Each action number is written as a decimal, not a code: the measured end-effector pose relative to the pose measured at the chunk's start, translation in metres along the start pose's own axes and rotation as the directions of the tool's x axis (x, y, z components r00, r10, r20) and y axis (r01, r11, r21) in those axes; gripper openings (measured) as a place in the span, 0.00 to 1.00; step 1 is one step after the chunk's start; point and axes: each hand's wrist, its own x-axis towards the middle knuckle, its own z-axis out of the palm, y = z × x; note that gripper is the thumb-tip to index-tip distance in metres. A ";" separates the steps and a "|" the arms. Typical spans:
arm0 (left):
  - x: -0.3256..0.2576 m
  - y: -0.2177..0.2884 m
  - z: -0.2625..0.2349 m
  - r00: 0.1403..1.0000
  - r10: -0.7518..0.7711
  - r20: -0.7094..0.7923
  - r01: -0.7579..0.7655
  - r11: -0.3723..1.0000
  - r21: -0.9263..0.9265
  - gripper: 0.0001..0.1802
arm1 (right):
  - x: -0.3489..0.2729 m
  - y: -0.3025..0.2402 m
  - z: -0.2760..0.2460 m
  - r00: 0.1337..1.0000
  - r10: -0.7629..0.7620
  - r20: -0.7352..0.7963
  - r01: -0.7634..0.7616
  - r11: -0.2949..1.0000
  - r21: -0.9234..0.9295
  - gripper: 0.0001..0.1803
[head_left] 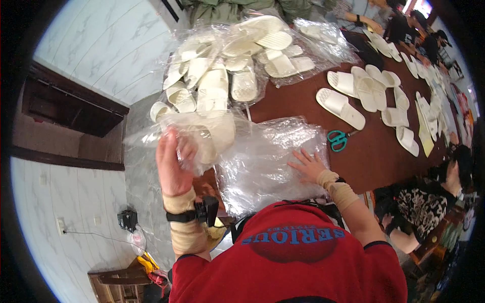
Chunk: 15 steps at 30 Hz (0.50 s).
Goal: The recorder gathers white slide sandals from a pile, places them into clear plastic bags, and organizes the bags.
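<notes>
My left hand (174, 159) is raised at the table's left edge, its fingers curled on a clear plastic bag (156, 132). Cream slippers (220, 134) show through the film beside that hand, next to the pile. My right hand (309, 165) lies flat with spread fingers on a stack of clear plastic bags (252, 174) in front of me. Just past those fingers, scissors with teal handles (337, 141) rest on the brown table (353, 166).
Bagged cream slippers (245, 83) are heaped at the table's far left. Loose slippers (341, 107) lie across its right side. Other people (409, 30) are at the far right, and one sits close by in patterned clothing (422, 207). Green sacks (214, 12) stand behind the table.
</notes>
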 end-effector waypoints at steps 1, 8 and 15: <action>-0.010 0.004 -0.002 0.995 0.017 0.100 -0.010 0.997 -0.076 0.14 | 0.001 0.001 0.003 1.000 -0.005 -0.019 0.005 1.000 -0.001 0.51; -0.062 -0.067 -0.051 0.767 -0.304 0.565 0.410 0.909 -0.068 0.13 | 0.004 0.002 0.010 0.997 -0.020 -0.070 0.015 0.998 -0.069 0.51; -0.091 -0.151 -0.158 0.794 -0.607 -0.027 0.535 0.678 0.503 0.18 | 0.003 0.014 0.022 0.994 -0.027 -0.108 0.025 0.999 -0.023 0.45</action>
